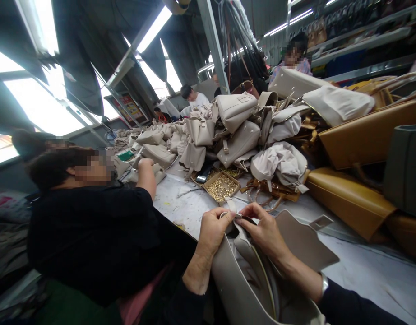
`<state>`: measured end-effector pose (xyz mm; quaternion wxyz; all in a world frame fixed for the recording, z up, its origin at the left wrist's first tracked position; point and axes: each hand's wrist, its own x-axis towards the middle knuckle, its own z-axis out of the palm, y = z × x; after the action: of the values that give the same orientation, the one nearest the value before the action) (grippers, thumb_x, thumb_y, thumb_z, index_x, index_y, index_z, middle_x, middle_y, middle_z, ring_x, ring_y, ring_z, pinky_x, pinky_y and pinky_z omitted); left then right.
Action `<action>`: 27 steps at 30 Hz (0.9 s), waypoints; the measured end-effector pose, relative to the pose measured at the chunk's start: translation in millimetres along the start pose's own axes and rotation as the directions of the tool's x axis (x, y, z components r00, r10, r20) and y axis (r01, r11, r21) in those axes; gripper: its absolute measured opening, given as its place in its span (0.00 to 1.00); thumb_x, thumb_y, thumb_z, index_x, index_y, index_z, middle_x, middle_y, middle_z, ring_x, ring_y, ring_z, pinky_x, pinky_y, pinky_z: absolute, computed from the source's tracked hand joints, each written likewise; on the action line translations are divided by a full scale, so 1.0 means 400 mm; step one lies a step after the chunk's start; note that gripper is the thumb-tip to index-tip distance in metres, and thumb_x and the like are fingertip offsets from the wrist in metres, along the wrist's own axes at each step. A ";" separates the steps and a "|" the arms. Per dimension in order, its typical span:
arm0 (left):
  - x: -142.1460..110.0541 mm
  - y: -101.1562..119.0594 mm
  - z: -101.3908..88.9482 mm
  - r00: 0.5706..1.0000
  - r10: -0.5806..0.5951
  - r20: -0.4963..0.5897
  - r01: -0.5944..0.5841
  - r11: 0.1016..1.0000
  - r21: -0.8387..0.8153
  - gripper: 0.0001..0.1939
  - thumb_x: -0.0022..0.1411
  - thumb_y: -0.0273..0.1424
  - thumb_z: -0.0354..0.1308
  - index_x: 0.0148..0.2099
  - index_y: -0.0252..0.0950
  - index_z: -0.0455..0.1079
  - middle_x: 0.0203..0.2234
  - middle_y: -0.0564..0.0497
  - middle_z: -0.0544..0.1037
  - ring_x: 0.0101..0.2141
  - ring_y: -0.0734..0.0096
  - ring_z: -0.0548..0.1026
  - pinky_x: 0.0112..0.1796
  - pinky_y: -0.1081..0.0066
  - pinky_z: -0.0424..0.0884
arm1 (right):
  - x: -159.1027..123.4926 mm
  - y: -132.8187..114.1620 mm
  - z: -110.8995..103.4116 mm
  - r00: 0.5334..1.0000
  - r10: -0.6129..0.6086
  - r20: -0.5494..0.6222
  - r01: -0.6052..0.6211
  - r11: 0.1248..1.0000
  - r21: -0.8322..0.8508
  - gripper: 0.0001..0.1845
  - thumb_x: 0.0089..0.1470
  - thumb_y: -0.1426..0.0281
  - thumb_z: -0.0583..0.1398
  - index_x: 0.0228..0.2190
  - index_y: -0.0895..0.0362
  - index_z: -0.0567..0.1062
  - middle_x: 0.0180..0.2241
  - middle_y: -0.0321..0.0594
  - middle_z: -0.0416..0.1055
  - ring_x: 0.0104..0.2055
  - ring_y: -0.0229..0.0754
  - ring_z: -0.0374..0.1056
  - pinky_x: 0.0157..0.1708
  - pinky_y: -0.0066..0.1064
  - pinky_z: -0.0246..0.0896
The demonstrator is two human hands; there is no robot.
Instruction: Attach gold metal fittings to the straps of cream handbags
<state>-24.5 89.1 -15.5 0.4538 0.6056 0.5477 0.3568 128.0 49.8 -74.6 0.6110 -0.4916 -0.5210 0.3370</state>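
Observation:
A beige handbag (228, 275) stands open in front of me, its flap (302, 239) spread out to the right and its pale lining and zip edge showing. At the bag's far end, my left hand (212, 225) pinches the rim beside a short strap tab (231, 204). Opposite it, my right hand (264, 230) has thumb and fingers closed on the same spot of the rim. The fingertips of both hands nearly meet. Whether a small part sits between them is hidden.
Just beyond the bag lies a box of small gold-coloured metal pieces (221, 187). Beige bags (240, 144) are heaped behind it, with tan bags (350, 194) and a dark green bag (409, 167) at right. A co-worker in black (103, 234) sits close on my left, arm over the table.

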 end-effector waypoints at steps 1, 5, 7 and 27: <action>0.000 -0.003 -0.001 1.000 -0.004 -0.005 0.004 1.000 -0.001 0.16 0.53 0.41 0.68 0.34 0.31 0.82 0.25 0.50 0.79 0.28 0.69 0.72 0.33 0.71 0.67 | 0.001 0.000 0.003 0.998 0.064 0.010 -0.064 0.997 0.035 0.11 0.56 0.64 0.67 0.33 0.53 0.70 0.31 0.33 0.70 0.35 0.43 0.67 0.37 0.34 0.61; 0.000 -0.009 -0.002 1.000 -0.004 -0.012 0.004 1.000 -0.019 0.15 0.53 0.41 0.68 0.34 0.32 0.82 0.26 0.50 0.80 0.29 0.69 0.72 0.33 0.72 0.67 | 0.005 0.006 0.014 0.988 0.137 0.065 -0.142 0.986 0.089 0.13 0.55 0.62 0.66 0.35 0.53 0.68 0.32 0.33 0.69 0.36 0.43 0.67 0.37 0.33 0.60; 0.000 -0.013 -0.001 1.000 -0.011 -0.008 0.011 0.998 -0.058 0.15 0.52 0.40 0.69 0.33 0.32 0.82 0.25 0.50 0.79 0.28 0.70 0.71 0.32 0.72 0.67 | 0.009 0.013 0.018 0.986 0.142 0.090 -0.149 0.986 0.079 0.12 0.54 0.63 0.65 0.35 0.54 0.69 0.32 0.33 0.69 0.36 0.43 0.66 0.38 0.33 0.59; -0.037 0.012 -0.017 0.989 0.053 0.137 -0.059 0.998 0.039 0.19 0.52 0.27 0.61 0.48 0.33 0.80 0.35 0.49 0.83 0.35 0.65 0.77 0.39 0.71 0.70 | 0.001 -0.023 0.020 0.998 -0.015 0.066 0.026 0.985 -0.171 0.08 0.57 0.73 0.59 0.39 0.53 0.77 0.38 0.38 0.78 0.41 0.46 0.73 0.42 0.37 0.63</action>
<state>-31.5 75.8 -7.8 0.4667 0.6532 0.5060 0.3153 119.6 49.3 -65.9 0.5526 -0.5258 -0.5727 0.3003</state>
